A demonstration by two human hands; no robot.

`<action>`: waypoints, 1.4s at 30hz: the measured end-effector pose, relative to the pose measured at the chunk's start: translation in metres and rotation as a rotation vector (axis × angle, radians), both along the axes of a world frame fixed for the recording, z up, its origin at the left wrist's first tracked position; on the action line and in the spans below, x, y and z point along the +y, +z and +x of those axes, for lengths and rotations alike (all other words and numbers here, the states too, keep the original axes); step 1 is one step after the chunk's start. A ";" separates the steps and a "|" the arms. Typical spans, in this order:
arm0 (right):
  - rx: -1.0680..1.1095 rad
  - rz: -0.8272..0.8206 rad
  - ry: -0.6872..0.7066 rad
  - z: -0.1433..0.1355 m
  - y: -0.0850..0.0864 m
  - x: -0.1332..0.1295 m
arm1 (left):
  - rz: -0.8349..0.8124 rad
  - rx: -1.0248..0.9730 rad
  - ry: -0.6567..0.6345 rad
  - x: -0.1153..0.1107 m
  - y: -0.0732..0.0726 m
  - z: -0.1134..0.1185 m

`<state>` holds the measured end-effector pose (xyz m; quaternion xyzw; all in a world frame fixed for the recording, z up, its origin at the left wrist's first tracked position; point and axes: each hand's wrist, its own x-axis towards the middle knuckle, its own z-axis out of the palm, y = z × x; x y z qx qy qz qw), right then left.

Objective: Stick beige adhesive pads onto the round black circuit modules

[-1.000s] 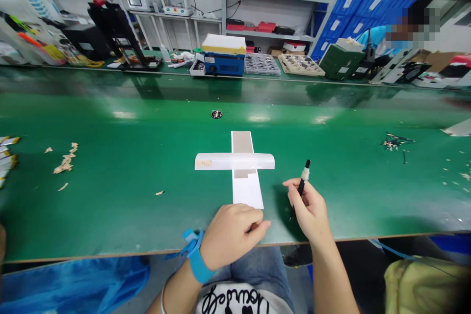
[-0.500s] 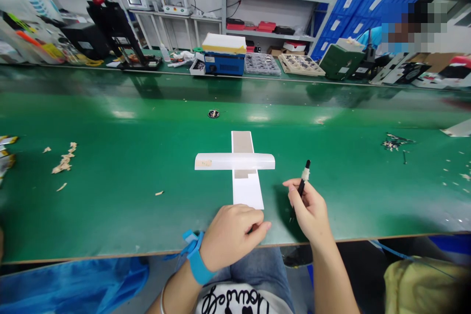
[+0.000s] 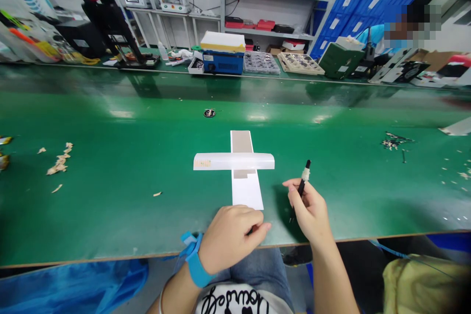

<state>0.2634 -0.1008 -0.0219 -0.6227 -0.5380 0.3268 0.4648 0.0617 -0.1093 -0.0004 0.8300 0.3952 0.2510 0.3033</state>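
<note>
A curved whitish strip [image 3: 234, 161] lies crosswise over a white sheet [image 3: 247, 194] with grey-brown areas, both on the green table [image 3: 121, 216]. Near the bottom end of the sheet rests my left hand [image 3: 235, 233], a blue band round its wrist. Its fingers are curled in, and whatever they may hold is hidden. To the right of the sheet, my right hand [image 3: 309, 206] holds a black pen-like tool [image 3: 305, 176] with a pale wrapping near its top, which points up.
Beige scraps [image 3: 61, 161] lie at the left, and a small round black part [image 3: 209, 113] behind the sheet. Small black pieces [image 3: 393, 141] are at the right. A blue box [image 3: 222, 61] and trays stand along the back; a person sits at the back right.
The view has shifted slightly, so things at the left appear a little farther left. Both hands hold the same pose, and the strip and sheet lie as before.
</note>
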 end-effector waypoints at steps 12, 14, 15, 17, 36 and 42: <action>-0.012 -0.002 -0.013 -0.001 0.002 0.000 | 0.006 0.010 -0.004 0.000 0.001 -0.001; -0.012 -0.005 -0.014 -0.001 0.002 0.000 | 0.002 0.011 -0.005 0.000 0.000 -0.001; -0.012 -0.006 -0.013 -0.001 0.002 0.000 | 0.000 0.012 -0.006 0.000 0.001 -0.001; -0.013 -0.006 -0.011 -0.001 0.003 -0.001 | -0.006 0.012 -0.008 0.000 0.001 -0.001; -0.007 0.007 -0.008 -0.002 0.004 -0.001 | 0.030 0.033 -0.008 0.000 0.001 -0.001; 0.006 -0.011 -0.014 -0.001 0.002 -0.001 | 0.008 0.033 -0.008 0.000 -0.001 -0.002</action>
